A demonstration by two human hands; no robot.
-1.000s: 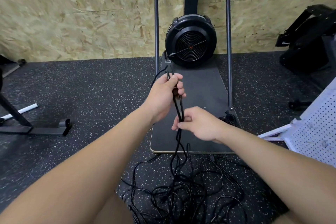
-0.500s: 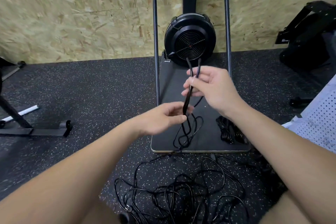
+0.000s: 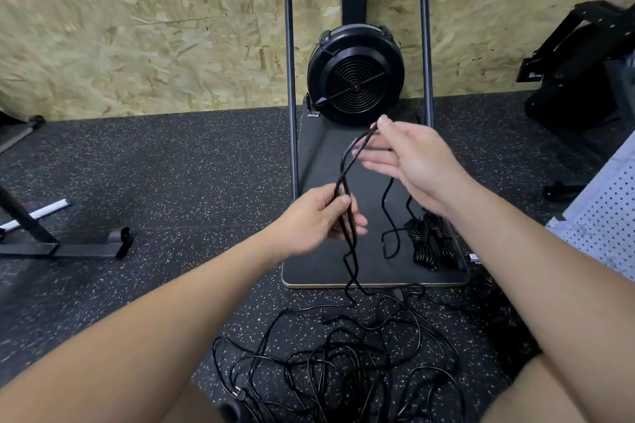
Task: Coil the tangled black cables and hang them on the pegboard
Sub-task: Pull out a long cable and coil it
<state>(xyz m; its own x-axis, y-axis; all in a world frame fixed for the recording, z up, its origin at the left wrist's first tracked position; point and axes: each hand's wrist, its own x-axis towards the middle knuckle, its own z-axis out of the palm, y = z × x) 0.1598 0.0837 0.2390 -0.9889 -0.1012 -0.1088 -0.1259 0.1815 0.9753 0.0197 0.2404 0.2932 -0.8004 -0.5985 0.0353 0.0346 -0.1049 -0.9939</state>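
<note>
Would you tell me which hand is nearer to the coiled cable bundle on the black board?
Right. The right hand is above the bundle; the left hand is off to its left.

Tangled cables point(image 3: 343, 364) before platform point(image 3: 323, 271), pegboard point(image 3: 604, 216) right.

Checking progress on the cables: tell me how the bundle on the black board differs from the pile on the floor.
The bundle is wound tight and compact; the pile sprawls in loose, crossing loops. The bundle lies on the board near its right edge; the pile lies on the speckled floor in front of it. Nothing touches the bundle, while strands rise from the pile to the left hand and right hand. Both are black cable.
</note>
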